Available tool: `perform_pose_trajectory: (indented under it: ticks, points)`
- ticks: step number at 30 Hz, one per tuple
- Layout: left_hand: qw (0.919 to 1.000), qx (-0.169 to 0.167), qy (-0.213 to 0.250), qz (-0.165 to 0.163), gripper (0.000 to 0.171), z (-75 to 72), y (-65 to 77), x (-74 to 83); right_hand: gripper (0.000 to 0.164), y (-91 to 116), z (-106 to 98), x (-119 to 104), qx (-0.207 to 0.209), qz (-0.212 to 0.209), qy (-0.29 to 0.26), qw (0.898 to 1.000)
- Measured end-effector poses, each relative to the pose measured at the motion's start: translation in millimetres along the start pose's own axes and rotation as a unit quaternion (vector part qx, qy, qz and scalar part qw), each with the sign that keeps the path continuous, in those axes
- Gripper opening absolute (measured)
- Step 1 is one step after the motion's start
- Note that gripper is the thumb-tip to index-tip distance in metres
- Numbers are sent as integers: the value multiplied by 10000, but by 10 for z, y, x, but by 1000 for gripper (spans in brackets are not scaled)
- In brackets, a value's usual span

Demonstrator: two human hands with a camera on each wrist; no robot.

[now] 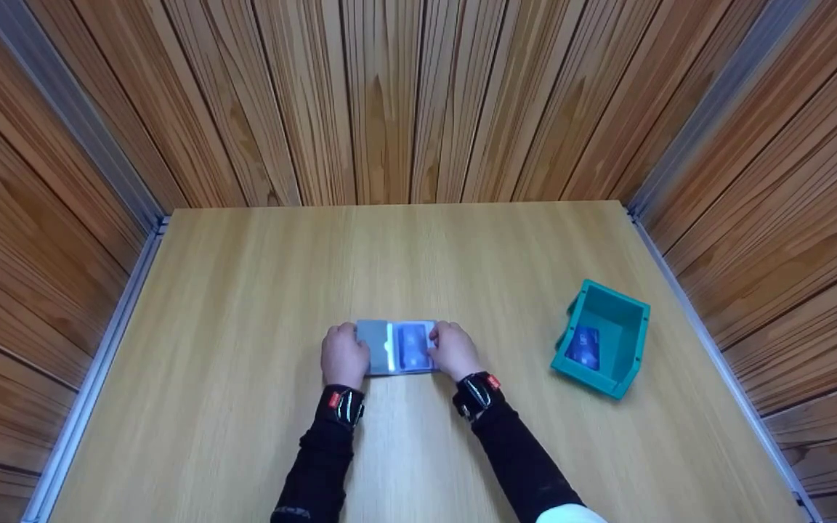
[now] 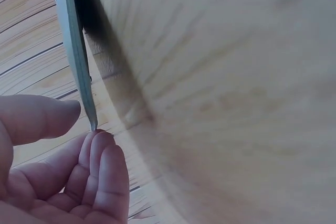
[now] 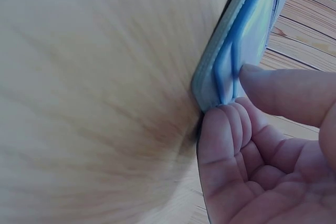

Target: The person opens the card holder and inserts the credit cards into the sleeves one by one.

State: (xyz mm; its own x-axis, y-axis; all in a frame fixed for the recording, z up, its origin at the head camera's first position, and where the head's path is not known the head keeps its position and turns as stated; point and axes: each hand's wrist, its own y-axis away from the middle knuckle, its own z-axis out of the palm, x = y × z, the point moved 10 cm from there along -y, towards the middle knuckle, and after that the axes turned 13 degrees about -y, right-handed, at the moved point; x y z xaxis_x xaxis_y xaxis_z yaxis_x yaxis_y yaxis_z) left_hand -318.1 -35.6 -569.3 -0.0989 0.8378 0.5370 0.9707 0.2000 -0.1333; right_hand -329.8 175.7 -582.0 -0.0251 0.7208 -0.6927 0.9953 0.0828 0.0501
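Observation:
An opened bifold card holder (image 1: 373,341) lies in front of me at mid-table, a grey cover on its left and a shiny blue panel (image 1: 413,346) on its right. My left hand (image 1: 344,356) holds its left edge; the left wrist view has the fingertips at the grey edge (image 2: 77,56) with the thumb close beside it. At the opposite end, my right hand (image 1: 455,350) pinches the right edge. In the right wrist view the thumb (image 3: 278,87) lies against the blue face and the curled fingers meet the lower edge. The holder's underside is mostly hidden.
To the right, a teal plastic bin (image 1: 629,349) stands at an angle, with a shiny dark blue item (image 1: 583,346) inside. Wood-patterned walls (image 1: 389,102) and grey metal rails (image 1: 702,305) bound the wooden table (image 1: 244,290).

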Motion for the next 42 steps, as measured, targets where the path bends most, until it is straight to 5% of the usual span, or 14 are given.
perform_pose_trajectory:
  ticks: [22, 29, 42]
  points:
    - [9982, -588, -111, -28, 31, 97, -10, -66, 16, 5, -2, 0, -45, 111, -46, 9999]
    - [9983, -527, -214, 118, 21, 84, -22, -37, 18, 21, -23, -33, 38, -126, 15, 9999]
    - [9969, -770, -129, -95, 27, 143, -44, -85, 18, 25, -27, -34, 3, -70, -49, 10000]
